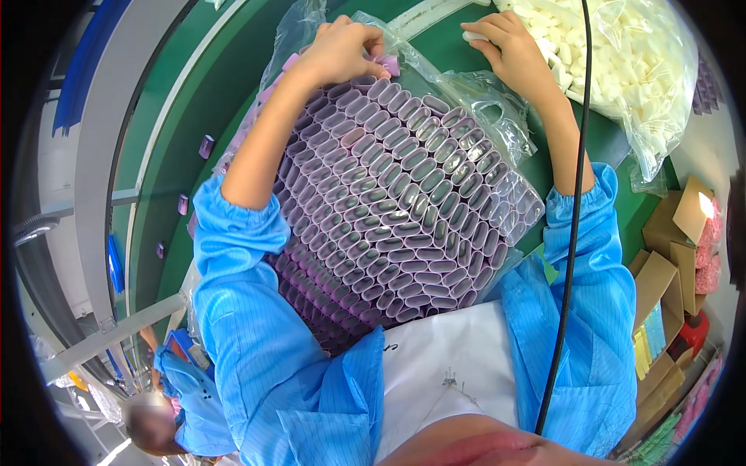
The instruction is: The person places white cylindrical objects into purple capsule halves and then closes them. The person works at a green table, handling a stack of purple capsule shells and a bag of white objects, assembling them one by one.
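Observation:
Before me stands a big block of purple oval plastic shells (396, 210), packed side by side with their open ends up. At its far edge my left hand (338, 53) is closed, thumb and fingers on a purple shell (387, 65) that lies on its side. To the right, beyond the block, my right hand (514, 56) pinches a small white piece (474, 36) between thumb and fingers. A heap of similar whitish pieces (622, 58) fills a clear plastic bag just right of that hand. My left fingers partly hide the shell.
Crumpled clear plastic (489, 109) lies beyond the block on the green surface (447, 54). Several loose purple shells (206, 146) stand along the green belt at left. A black cable (576, 194) hangs across the view. Cardboard boxes (660, 287) are at right; another person (186, 396) works at lower left.

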{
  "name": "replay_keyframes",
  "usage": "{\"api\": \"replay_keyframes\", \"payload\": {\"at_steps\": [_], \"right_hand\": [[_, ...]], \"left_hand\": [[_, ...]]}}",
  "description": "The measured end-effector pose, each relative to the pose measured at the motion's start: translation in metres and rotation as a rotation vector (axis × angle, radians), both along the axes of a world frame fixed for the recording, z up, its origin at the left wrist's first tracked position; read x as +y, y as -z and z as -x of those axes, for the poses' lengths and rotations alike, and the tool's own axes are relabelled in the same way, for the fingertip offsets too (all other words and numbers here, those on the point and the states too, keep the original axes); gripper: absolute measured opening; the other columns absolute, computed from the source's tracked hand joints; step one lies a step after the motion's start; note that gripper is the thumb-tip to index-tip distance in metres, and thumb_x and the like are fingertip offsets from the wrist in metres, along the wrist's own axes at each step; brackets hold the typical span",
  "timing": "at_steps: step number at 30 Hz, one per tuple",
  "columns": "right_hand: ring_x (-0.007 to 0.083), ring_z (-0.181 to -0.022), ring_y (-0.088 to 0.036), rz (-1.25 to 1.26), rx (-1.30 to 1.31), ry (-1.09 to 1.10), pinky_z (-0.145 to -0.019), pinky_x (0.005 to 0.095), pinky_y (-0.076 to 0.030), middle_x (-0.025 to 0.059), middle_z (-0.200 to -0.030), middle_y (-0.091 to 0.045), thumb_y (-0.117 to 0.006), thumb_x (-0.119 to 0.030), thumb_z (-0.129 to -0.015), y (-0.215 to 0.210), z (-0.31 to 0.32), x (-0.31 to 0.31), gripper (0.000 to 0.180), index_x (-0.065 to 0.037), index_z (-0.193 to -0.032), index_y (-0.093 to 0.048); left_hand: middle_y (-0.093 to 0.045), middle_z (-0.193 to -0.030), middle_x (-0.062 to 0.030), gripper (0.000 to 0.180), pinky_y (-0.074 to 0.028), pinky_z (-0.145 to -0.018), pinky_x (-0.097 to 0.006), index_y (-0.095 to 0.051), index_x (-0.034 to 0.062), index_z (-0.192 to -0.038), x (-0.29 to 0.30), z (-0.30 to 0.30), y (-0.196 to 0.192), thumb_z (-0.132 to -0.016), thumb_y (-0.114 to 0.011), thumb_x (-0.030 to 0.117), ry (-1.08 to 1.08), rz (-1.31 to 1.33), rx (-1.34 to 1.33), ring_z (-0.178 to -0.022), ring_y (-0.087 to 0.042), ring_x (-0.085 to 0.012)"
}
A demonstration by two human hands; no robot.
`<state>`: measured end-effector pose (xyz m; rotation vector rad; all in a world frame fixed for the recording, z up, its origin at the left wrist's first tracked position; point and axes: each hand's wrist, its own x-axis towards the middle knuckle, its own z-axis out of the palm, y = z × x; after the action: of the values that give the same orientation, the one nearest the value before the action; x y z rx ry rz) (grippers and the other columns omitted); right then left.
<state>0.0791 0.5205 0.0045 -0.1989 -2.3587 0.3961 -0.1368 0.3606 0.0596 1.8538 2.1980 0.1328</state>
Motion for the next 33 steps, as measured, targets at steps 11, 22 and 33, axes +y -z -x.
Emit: {"api": "replay_keyframes", "payload": {"at_steps": [11,22,33], "right_hand": [[0.0245,-0.082,-0.060,0.251,0.228,-0.433,-0.069,0.0314,-0.049,0.0085,-0.088,-0.064,-0.066,-0.004,-0.078,-0.026,0.004,-0.066,0.016,-0.004,-0.093,-0.067],[0.0204,-0.076,-0.060,0.208,0.261,-0.303,-0.066,0.0297,-0.049,0.0048,-0.083,-0.067,-0.070,-0.001,-0.073,-0.023,-0.001,-0.055,0.012,-0.003,-0.084,-0.069],[0.0183,-0.076,-0.061,0.256,0.224,-0.322,-0.065,0.0283,-0.051,0.0053,-0.086,-0.068,-0.070,0.000,-0.072,-0.023,-0.001,-0.058,0.014,-0.003,-0.086,-0.070]], "left_hand": [[-0.056,-0.091,-0.0018,0.027,-0.043,-0.067,-0.025,-0.070,0.0063,-0.096,-0.035,-0.073,0.021,-0.071,-0.077,0.012,-0.087,-0.443,-0.465,-0.077,-0.052,-0.0105],[-0.066,-0.087,-0.0065,0.026,-0.044,-0.076,-0.029,-0.070,0.0026,-0.094,-0.036,-0.073,0.043,-0.072,-0.078,0.014,-0.139,-0.648,-0.593,-0.083,-0.057,-0.0164],[-0.064,-0.086,-0.0048,0.028,-0.042,-0.076,-0.027,-0.070,0.0040,-0.098,-0.037,-0.073,0.044,-0.072,-0.077,0.013,-0.087,-0.690,-0.574,-0.082,-0.056,-0.0142]]}}
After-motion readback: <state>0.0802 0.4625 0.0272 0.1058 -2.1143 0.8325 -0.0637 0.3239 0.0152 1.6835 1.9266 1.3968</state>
